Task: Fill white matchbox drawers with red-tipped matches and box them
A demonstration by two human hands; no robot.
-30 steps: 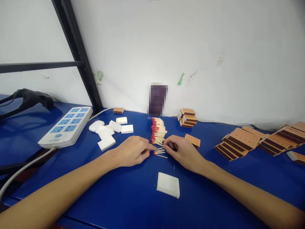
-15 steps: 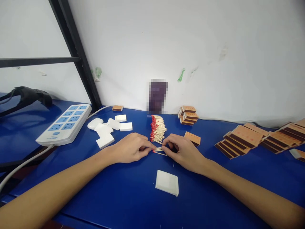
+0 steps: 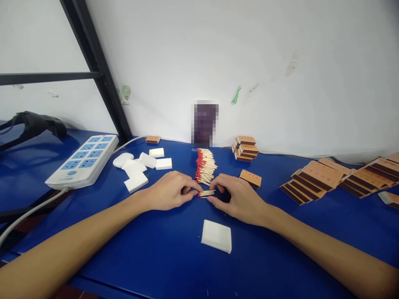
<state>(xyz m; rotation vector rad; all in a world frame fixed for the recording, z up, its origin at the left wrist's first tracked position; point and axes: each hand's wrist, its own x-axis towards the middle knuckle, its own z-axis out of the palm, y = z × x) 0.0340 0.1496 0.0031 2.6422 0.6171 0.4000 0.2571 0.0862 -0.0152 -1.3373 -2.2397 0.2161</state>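
Note:
A few loose matches [image 3: 206, 192] lie on the blue table between my hands, red heads to the left. My left hand [image 3: 174, 191] is closed, its thumb and index fingertips pinched together at the match heads. At the bare wooden ends, the thumb and curled index finger of my right hand [image 3: 238, 199] close round the matches from the near and far sides. Just beyond lies a long pile of red-headed matches [image 3: 205, 165]. Nearer to me, an open white matchbox tray [image 3: 216, 236] sits on the table.
White matchbox trays [image 3: 136, 182] lie left, beside a rounded white case [image 3: 123, 160] and a power strip [image 3: 84, 160]. Matchboxes stand in a small stack [image 3: 246, 148], with one single box [image 3: 251, 178] in front. Overlapping matchbox sleeves [image 3: 321, 174] spread along the right.
The loose matches have come closer together. My right thumb has moved left and up beside the lowest match, while my left hand stays at the heads. The whole view has shifted slightly.

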